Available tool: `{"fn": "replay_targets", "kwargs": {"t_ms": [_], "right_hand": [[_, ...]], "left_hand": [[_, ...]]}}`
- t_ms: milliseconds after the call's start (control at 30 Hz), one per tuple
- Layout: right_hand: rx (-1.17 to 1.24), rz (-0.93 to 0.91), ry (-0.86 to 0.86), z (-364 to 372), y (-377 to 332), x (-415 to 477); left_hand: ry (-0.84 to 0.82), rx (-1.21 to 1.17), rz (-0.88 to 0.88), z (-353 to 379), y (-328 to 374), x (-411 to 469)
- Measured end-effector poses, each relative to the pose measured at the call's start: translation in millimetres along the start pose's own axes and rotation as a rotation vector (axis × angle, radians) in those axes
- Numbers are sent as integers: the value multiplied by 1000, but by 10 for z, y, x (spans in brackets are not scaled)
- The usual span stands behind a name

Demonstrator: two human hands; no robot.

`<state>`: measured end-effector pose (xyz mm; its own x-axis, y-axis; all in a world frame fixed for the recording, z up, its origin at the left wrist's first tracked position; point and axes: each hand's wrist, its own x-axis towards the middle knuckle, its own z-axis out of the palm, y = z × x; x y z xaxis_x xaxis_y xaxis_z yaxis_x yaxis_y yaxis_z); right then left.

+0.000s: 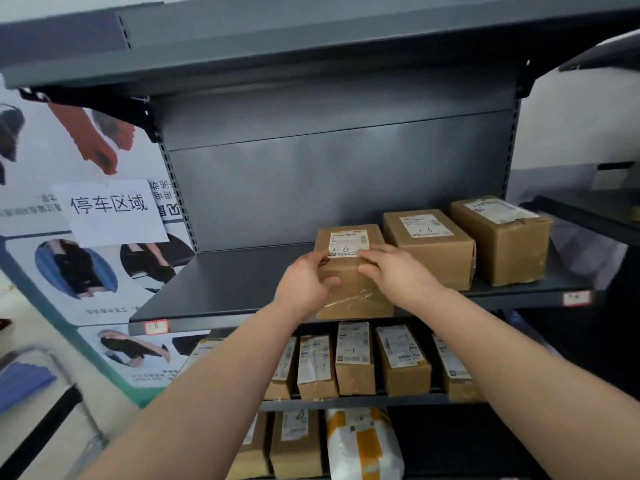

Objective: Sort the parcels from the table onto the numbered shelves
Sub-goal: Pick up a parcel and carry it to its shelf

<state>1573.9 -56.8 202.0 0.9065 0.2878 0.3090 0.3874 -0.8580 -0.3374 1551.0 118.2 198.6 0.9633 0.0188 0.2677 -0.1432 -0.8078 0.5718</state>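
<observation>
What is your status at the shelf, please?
Left grip and right grip holding cardboard parcel. Parcel at shelf front edge. Neighbouring box close right.

Two bare hands show: the left hand (304,285) and the right hand (398,271), each broad-backed with short, rounded fingers (377,253). Behind the fingers the left forearm (194,393) and right forearm (519,358) run bare and smooth to the view's lower edge.
</observation>
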Motion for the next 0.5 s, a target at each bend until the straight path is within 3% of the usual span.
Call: {"fn": "replay_targets", "kwargs": {"t_ms": [133, 500], "right_hand": [[-168, -79, -46, -57, 116, 233], [-231, -49, -42, 97, 191, 435]], "left_hand": [[-28, 61, -6, 48, -23, 257], [26, 78, -33, 268, -72, 580]]}}
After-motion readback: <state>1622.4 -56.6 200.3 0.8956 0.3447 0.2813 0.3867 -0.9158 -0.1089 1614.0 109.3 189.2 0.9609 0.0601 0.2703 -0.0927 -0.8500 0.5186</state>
